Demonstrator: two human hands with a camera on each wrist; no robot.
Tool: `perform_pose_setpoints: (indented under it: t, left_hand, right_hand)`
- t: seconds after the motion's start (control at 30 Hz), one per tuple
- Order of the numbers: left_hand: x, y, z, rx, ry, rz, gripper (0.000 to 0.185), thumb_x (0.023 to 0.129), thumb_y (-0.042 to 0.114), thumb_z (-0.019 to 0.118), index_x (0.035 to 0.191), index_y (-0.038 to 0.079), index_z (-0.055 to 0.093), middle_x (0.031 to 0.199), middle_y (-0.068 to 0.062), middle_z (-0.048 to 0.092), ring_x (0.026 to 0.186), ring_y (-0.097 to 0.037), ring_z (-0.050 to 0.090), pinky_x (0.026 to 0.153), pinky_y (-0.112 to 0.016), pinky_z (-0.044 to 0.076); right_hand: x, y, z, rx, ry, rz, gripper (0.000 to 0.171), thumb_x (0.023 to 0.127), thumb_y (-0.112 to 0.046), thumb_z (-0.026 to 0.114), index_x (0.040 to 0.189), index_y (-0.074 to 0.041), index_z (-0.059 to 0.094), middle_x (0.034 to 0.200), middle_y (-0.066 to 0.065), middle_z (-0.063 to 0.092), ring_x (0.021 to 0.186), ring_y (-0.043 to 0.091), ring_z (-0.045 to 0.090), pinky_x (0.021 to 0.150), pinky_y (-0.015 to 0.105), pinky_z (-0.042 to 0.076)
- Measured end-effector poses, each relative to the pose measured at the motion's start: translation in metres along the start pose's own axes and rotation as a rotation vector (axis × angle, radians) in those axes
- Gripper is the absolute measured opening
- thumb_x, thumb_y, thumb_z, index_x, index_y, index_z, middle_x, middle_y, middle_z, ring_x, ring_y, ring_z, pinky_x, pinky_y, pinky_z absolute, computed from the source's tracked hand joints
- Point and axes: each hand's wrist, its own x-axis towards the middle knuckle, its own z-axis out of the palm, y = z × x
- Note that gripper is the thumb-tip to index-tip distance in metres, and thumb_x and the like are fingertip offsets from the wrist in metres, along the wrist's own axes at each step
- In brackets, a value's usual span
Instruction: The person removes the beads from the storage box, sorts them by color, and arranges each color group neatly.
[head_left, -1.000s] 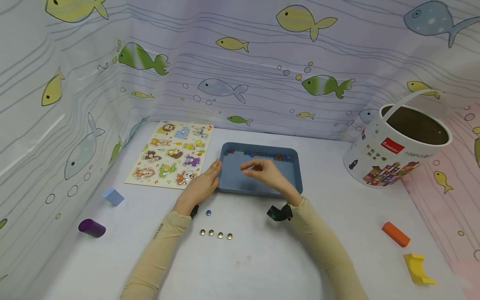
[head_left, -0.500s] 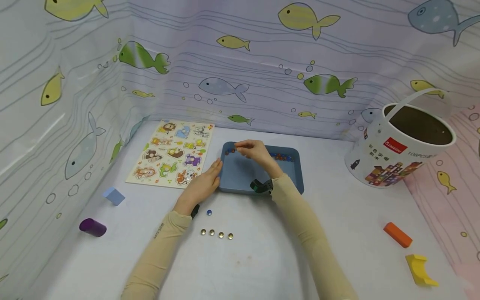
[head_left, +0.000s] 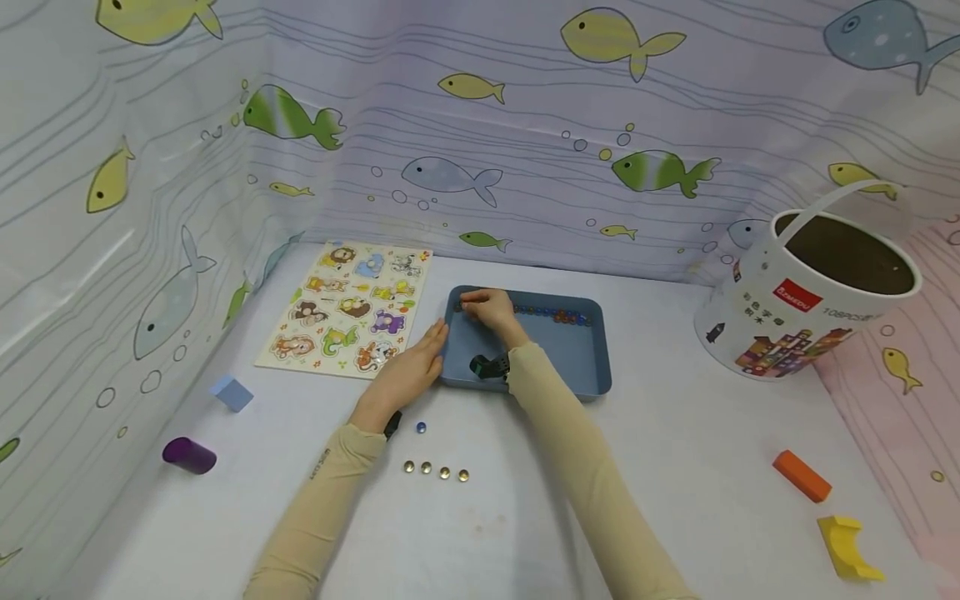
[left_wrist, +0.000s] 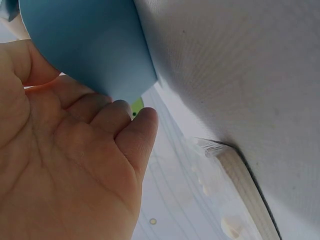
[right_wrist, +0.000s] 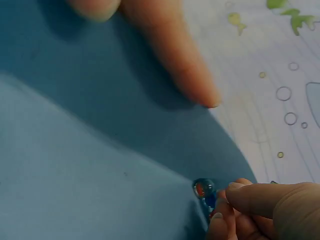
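A blue-grey tray (head_left: pixel 558 354) holds small glass beads (head_left: pixel 573 317) along its far wall. My left hand (head_left: pixel 408 375) rests against the tray's left side; its extended fingers (right_wrist: pixel 175 55) reach over the rim in the right wrist view. In the left wrist view the left palm (left_wrist: pixel 75 145) faces the camera beside the tray's rounded corner. My right hand (head_left: pixel 491 310) is down in the tray's far left corner. There its thumb and fingertips pinch at a blue glass bead (right_wrist: pixel 210 201), partly hidden by the fingers, with an orange one (right_wrist: pixel 201 188) beside it.
In front of the tray lie a blue bead (head_left: pixel 421 427) and a row of several gold beads (head_left: pixel 445 472). An animal puzzle board (head_left: pixel 348 308), blue block (head_left: pixel 232 393) and purple cylinder (head_left: pixel 190 455) are left. Right stand a bucket (head_left: pixel 795 308), orange block (head_left: pixel 802 476) and yellow block (head_left: pixel 846 547).
My right hand has moved left and away from me, from above the tray's middle down to the beads in its far left corner. The left hand has stayed at the tray's side.
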Motion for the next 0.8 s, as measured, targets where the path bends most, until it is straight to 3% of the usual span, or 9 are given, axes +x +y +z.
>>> perform_pose_setpoints:
  t: [0.17,0.4,0.6,0.8]
  left_hand:
    - [0.000,0.001,0.000,-0.008,0.001,-0.001,0.056,0.104,0.023,0.037,0.155,0.009,0.020,0.163,-0.006,0.014,0.149,-0.023,0.022,0.115,-0.047,0.036]
    - [-0.002,0.002,0.000,-0.012,0.015,0.011,0.056,0.103,0.022,0.038,0.154,0.007,0.022,0.163,-0.008,0.016,0.148,-0.025,0.025,0.113,-0.048,0.038]
    - [-0.002,0.002,0.000,-0.017,0.016,0.012,0.056,0.103,0.022,0.039,0.154,0.007,0.022,0.163,-0.008,0.017,0.147,-0.026,0.027,0.109,-0.048,0.042]
    - [-0.002,0.002,-0.001,-0.010,0.018,0.016,0.056,0.103,0.022,0.039,0.154,0.007,0.022,0.162,-0.009,0.018,0.148,-0.025,0.025,0.110,-0.048,0.041]
  right_hand:
    - [-0.001,0.001,0.006,-0.105,0.041,-0.042,0.023,0.089,-0.014,0.069,0.111,-0.010,0.074,0.107,0.011,0.074,0.075,0.010,0.062,0.060,0.017,0.050]
    - [-0.005,0.000,0.014,-0.317,0.045,-0.135,0.024,0.084,-0.013,0.075,0.107,-0.010,0.075,0.101,0.008,0.075,0.090,0.019,0.069,0.078,0.029,0.057]
    - [-0.005,0.000,0.011,-0.267,0.026,-0.127,0.022,0.087,-0.015,0.072,0.108,-0.011,0.075,0.106,0.007,0.075,0.093,0.020,0.069,0.080,0.029,0.057]
    - [-0.010,-0.006,-0.006,-0.083,-0.025,-0.088,0.026,0.092,-0.021,0.067,0.116,-0.012,0.072,0.118,0.008,0.070,0.105,0.021,0.068,0.089,0.032,0.057]
